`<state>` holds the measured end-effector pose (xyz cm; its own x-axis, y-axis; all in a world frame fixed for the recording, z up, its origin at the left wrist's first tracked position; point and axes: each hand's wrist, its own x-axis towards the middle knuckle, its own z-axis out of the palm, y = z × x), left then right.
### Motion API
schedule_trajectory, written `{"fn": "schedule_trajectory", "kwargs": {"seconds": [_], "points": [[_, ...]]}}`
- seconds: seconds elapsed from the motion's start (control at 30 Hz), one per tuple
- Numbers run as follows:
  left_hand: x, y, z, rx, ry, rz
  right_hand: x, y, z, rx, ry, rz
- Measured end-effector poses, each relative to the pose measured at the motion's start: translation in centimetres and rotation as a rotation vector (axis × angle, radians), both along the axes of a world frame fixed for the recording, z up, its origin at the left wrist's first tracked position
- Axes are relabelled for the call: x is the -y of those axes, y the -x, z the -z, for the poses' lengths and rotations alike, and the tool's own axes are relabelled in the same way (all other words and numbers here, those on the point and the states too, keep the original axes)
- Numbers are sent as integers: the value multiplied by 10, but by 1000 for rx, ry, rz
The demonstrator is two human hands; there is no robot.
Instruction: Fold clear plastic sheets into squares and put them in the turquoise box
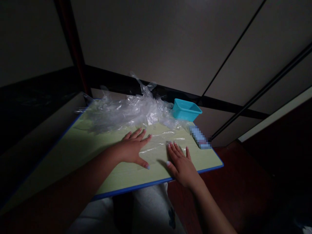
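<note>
A clear plastic bag [156, 148] lies spread flat on the pale yellow table [122, 180], its creases catching the light. My left hand [133, 148] rests on its left part, palm down with the fingers spread. At the right side of the bag is my right hand [180, 161], fingers stretched out and thumb apart, the fingertips at the plastic. Neither hand grips anything. Just beyond them, a loose heap of crumpled clear plastic bags [126, 110] covers the back of the table.
A turquoise plastic basket [186, 110] stands at the back right corner, touching the heap. In front of it, a blurred-out flat object [200, 138] lies along the right edge. Blue trim [146, 185] borders the table. Pale panels [158, 42] rise behind it.
</note>
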<state>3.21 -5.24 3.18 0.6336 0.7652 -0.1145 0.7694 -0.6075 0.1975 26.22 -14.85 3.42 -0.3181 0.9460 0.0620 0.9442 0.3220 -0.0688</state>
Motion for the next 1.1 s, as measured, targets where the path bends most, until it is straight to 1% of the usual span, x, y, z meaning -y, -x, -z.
{"fn": "schedule_trajectory", "kwargs": {"seconds": [0.2, 0.53, 0.97, 1.1], "points": [[0, 1, 0, -8, 3, 5, -8, 5, 1, -15, 31, 49], [1, 0, -2, -2, 7, 3, -7, 4, 5, -24, 5, 53], [0, 1, 0, -1, 4, 14, -6, 3, 9, -19, -32, 42], [0, 1, 0, -5, 3, 13, -7, 4, 8, -20, -19, 43]]}}
